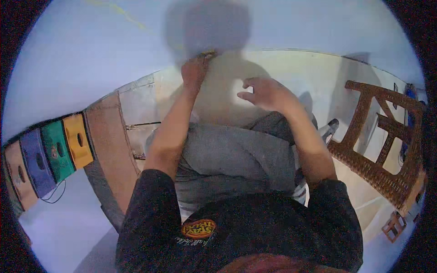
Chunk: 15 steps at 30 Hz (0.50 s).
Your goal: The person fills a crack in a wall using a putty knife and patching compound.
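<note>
My left hand [195, 73] is raised at the lower edge of the pale wall [114, 50], with its fingers closed. Something small and dark yellowish shows at its fingertips, too blurred to name. To the right, my right hand [265, 94] hovers over the pale board floor [218, 100] with thumb and forefinger apart and nothing between them. A bright patch of light lies beside these fingers. Below both hands, my bent legs in grey trousers [232, 157] cover part of the floor.
At the left stands a row of coloured boxes with oval holes, among them a yellow one [77, 141] and a green one [58, 150]. A brown board strip [107, 136] lies beside them. On the right is a brown woven frame [364, 123], like a chair. My shadow falls on the wall.
</note>
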{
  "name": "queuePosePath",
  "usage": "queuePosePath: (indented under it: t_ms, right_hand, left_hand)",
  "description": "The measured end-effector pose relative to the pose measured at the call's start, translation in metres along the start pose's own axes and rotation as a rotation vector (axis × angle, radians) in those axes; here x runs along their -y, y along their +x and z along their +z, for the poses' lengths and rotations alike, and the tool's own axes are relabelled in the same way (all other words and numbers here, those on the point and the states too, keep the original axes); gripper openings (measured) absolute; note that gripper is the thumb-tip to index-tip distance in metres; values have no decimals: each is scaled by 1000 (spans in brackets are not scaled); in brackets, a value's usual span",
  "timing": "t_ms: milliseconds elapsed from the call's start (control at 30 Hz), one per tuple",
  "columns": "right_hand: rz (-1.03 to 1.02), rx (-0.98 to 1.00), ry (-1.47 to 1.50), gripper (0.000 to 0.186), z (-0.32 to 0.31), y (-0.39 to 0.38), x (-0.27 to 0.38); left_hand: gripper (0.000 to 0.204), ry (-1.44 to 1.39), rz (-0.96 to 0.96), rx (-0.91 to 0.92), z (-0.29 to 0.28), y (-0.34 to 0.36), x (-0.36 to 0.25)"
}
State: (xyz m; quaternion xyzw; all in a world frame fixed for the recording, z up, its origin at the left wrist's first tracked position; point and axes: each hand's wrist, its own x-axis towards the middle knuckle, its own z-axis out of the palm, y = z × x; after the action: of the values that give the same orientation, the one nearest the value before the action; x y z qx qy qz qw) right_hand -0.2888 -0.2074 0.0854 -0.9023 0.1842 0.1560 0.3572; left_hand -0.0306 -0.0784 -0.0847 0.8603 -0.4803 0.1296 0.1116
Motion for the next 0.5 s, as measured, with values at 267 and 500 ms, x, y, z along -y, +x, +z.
queuePosePath:
  t_ms: [267,500]
  right_hand:
    - [-37,-52,4,59,2,0,-10]
    - [13,-61,76,54,-4,3,-6]
  left_hand:
    - [47,-79,35,94,-9,4,-12]
    - [39,-136,-113,180,-18,3,-16]
